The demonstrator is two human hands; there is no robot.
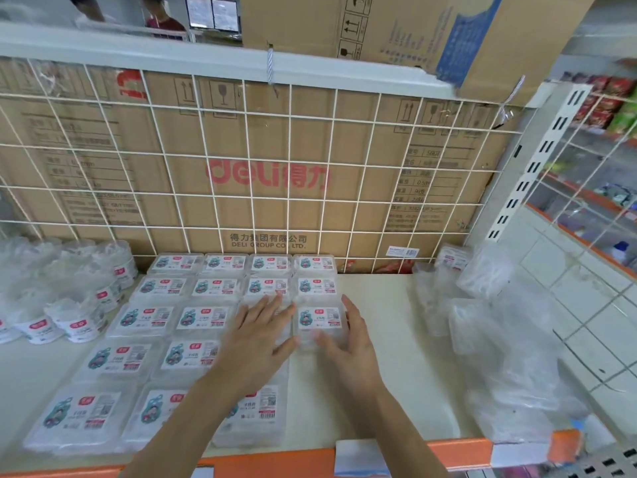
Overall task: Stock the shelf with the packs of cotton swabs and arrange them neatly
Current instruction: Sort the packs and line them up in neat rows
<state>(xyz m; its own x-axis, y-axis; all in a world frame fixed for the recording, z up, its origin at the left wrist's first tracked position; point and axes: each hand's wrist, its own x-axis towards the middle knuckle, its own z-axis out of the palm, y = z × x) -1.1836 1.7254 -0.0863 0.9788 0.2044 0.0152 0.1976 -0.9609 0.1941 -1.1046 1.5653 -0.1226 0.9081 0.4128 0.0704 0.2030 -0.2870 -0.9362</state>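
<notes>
Two bare hands flank one pack of cotton swabs point(319, 322) on the shelf point(375, 367): left hand point(256, 339) flat, fingers spread, hiding a neighbouring pack; right hand point(348, 339) open against its edge, nothing clasped; clear bags point(499, 357) at right blur together

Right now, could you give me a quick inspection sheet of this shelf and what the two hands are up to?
Surface: cream shelf with an orange front edge; its right half is mostly bare.
Job's things: flat cotton swab packs laid labels up in a grid of four columns; the rightmost column holds three, the front one between the hands.
Clutter: loose clear bags heaped at the right; round tubs at the left.
Grippers: left hand flat on the packs; right hand against the front pack's right edge, fingers spread.
Cables: nothing seen.
Surroundings: white wire grid backed by cardboard cartons; further shelves at the right.
</notes>
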